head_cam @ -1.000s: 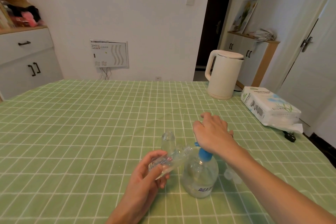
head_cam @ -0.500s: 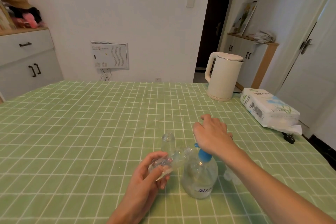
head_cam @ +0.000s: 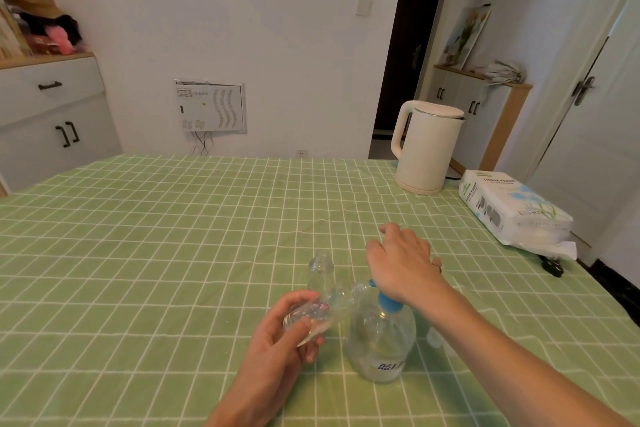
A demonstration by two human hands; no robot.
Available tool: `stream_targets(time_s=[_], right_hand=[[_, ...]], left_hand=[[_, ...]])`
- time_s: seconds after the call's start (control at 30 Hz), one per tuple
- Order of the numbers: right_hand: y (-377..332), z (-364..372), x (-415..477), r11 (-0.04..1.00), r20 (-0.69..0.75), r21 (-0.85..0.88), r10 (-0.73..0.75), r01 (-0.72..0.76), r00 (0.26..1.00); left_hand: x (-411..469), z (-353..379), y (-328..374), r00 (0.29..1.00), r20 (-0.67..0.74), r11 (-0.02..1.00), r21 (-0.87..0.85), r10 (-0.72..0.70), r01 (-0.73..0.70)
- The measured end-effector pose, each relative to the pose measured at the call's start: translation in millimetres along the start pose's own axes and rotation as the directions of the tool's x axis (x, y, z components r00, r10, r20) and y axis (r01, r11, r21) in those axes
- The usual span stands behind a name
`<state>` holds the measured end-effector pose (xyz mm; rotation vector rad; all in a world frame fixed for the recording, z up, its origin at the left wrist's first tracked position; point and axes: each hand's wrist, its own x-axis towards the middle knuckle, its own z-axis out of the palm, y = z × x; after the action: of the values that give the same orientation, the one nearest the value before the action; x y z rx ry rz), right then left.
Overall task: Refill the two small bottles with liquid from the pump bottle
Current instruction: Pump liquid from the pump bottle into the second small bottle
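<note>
The person sat at the table (head_cam: pixel 138 236), both arms out over the green checked cloth. The left hand (head_cam: pixel 277 340) was curled round a small bottle (head_cam: pixel 325 305), gripping it by the base and holding it tilted, its mouth right up at the blue nozzle of the pump bottle (head_cam: pixel 381 340). The pump bottle stood upright on the cloth just beside that hand. The right hand (head_cam: pixel 401 260) lay on top of the pump, the heel of the palm on it and the fingers loose and spread forward, grasping nothing. The second bottle (head_cam: pixel 320 270) stood upright and uncapped just behind the tilted one. A kettle (head_cam: pixel 426 149) and a tissue pack (head_cam: pixel 512 215) sat at the far right, well apart from the hands.
</note>
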<state>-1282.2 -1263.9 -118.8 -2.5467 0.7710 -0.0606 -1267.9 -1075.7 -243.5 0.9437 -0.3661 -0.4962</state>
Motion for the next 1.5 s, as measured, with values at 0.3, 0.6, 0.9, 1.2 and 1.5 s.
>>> stream_targets(time_s=[0.3, 0.6, 0.9, 1.2, 1.5], right_hand=[[-1.0, -5.7, 2.1, 1.000, -0.008, 0.001, 0.002, -0.002, 1.000], [0.9, 3.0, 1.8, 1.000, 0.004, 0.007, 0.010, -0.010, 1.000], [-1.3, -4.3, 4.5, 1.000, -0.006, 0.003, 0.004, -0.004, 1.000], [-0.3, 3.2, 2.9, 1.000, 0.024, -0.004, 0.017, -0.017, 1.000], [-0.9, -4.8, 3.6, 1.000, 0.000, 0.002, 0.001, -0.001, 1.000]], left_hand=[[0.3, -5.3, -0.7, 1.000, 0.008, 1.000, 0.016, -0.002, 0.002], [0.8, 0.1, 0.7, 1.000, 0.013, 1.000, 0.002, -0.003, 0.003], [0.5, -2.7, -0.8, 1.000, 0.008, 1.000, -0.008, 0.005, -0.005], [3.2, -5.4, -3.4, 1.000, 0.002, 0.999, 0.027, 0.020, -0.020], [3.0, -10.6, -5.1, 1.000, 0.010, 1.000, 0.013, 0.018, -0.019]])
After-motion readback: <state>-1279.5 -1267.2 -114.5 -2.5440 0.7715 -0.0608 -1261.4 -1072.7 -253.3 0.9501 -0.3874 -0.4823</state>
